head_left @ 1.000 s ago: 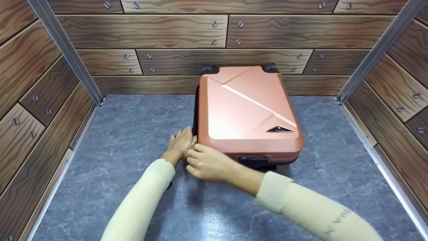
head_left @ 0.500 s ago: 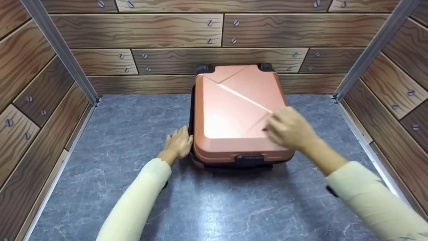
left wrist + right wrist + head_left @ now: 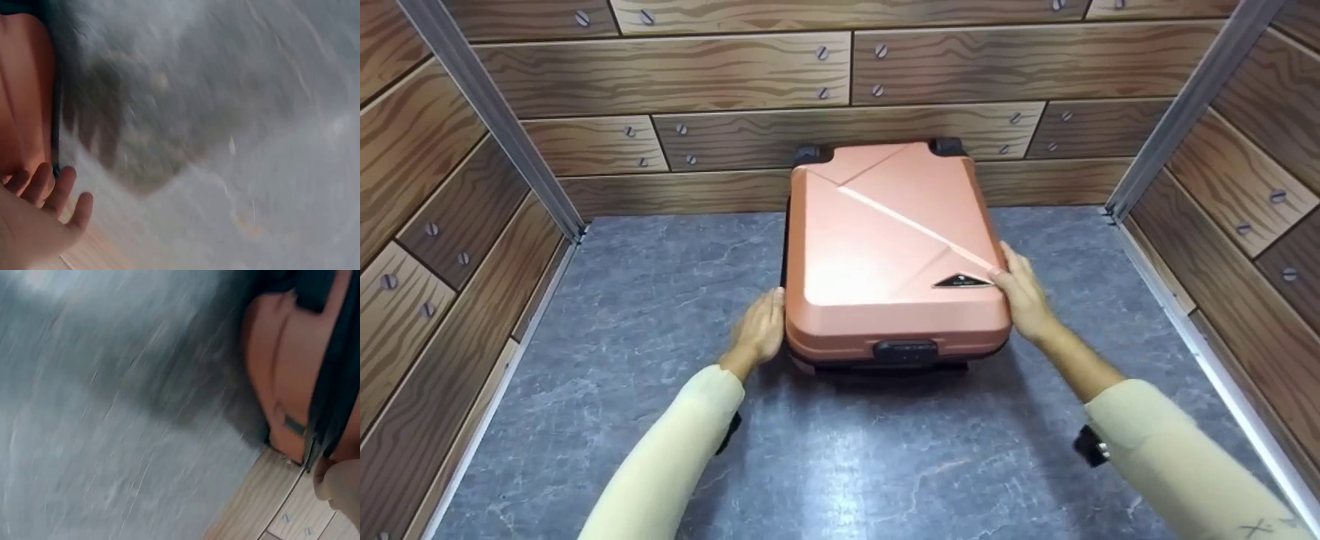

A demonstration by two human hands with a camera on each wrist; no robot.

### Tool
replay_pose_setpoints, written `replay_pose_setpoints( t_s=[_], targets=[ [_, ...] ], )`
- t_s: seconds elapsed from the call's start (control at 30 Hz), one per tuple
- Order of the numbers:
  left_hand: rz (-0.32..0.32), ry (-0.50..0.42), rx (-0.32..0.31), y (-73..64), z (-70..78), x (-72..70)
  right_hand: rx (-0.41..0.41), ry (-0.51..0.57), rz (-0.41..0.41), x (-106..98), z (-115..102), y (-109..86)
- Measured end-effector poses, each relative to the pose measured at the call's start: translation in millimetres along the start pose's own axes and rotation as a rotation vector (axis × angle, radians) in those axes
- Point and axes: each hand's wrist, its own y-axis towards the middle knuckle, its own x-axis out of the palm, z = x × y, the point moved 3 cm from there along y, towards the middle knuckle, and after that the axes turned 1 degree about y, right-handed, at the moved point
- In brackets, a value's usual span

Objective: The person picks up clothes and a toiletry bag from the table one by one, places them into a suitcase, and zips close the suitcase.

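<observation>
A rose-gold hard-shell suitcase [image 3: 885,240] lies flat on the grey marbled floor, its wheels against the back wall. Its black side handle [image 3: 905,351] faces me, and a dark triangular badge [image 3: 962,280] sits near the right front corner. My left hand [image 3: 761,326] rests along the left side, fingers extended; the left wrist view shows those fingers [image 3: 66,185] spread beside the shell. With the thumb over the top edge and fingers down the side, my right hand [image 3: 1024,296] holds the right edge. In the right wrist view, a dark zip band [image 3: 332,394] runs close to that hand.
Wood-patterned panels form the back wall [image 3: 735,71] and both side walls. Grey metal posts [image 3: 1177,120] stand in the back corners. Floor [image 3: 840,465] extends in front of the suitcase and to either side. Black wrist devices [image 3: 1091,446] show under the sleeves.
My right hand has left the front left corner, crossed over the suitcase in a curled shape and come to its right edge. My left hand stays at the left side.
</observation>
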Motion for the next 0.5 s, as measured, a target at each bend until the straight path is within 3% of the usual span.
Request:
replay_pose_setpoints(
  t_s=[0.1, 0.17, 0.3, 0.4, 0.5],
  targets=[
    [-0.029, -0.228, -0.034, -1.9, -6.8, 9.9, 0.056, 0.068, -0.019, 7.9, -1.6, -3.8],
    [-0.065, -0.305, -0.044, -1.5, -8.5, 10.9, 0.062, 0.053, -0.029, 8.4, -3.0, -4.6],
    [-0.101, -0.148, 0.027, 1.8, 2.6, -12.6, 0.03, -0.033, -0.073, 0.4, -2.3, -1.8],
    [-0.008, -0.012, 0.085, 3.0, 21.4, -41.3, 0.002, -0.07, -0.1, -6.1, 3.7, -1.1],
    [0.12, 0.058, 0.113, -2.4, 50.4, -62.7, -0.006, -0.074, -0.087, -10.1, 11.5, -4.0]
  ],
)
